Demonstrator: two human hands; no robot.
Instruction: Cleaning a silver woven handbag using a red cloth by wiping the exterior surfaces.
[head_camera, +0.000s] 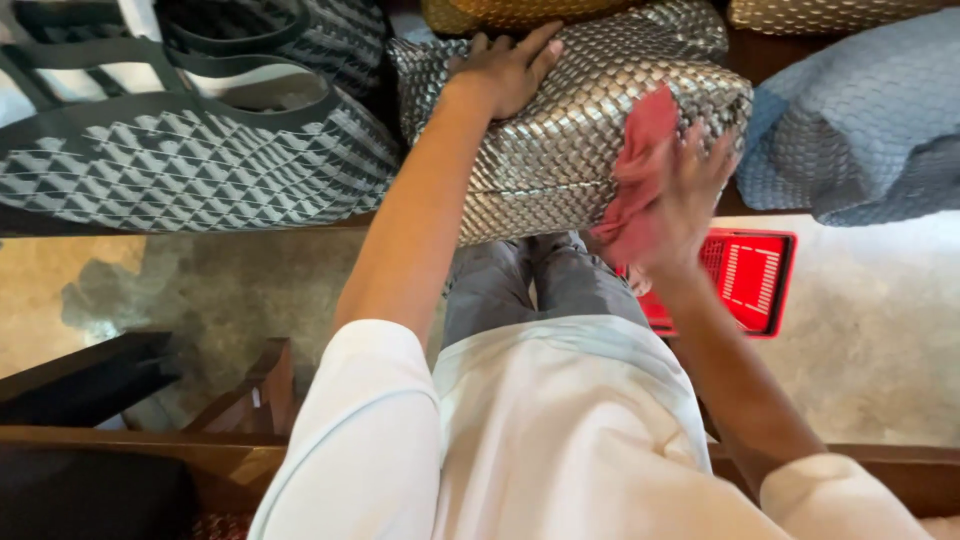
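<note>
two hands (505, 70) (690, 205) on silver woven bag (560, 140), right holding pink cloth (635, 175).

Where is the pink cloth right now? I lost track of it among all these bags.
In the head view, the pink cloth is under the right hand, pressed against the right side of the silver woven bag, above the red basket.
</note>
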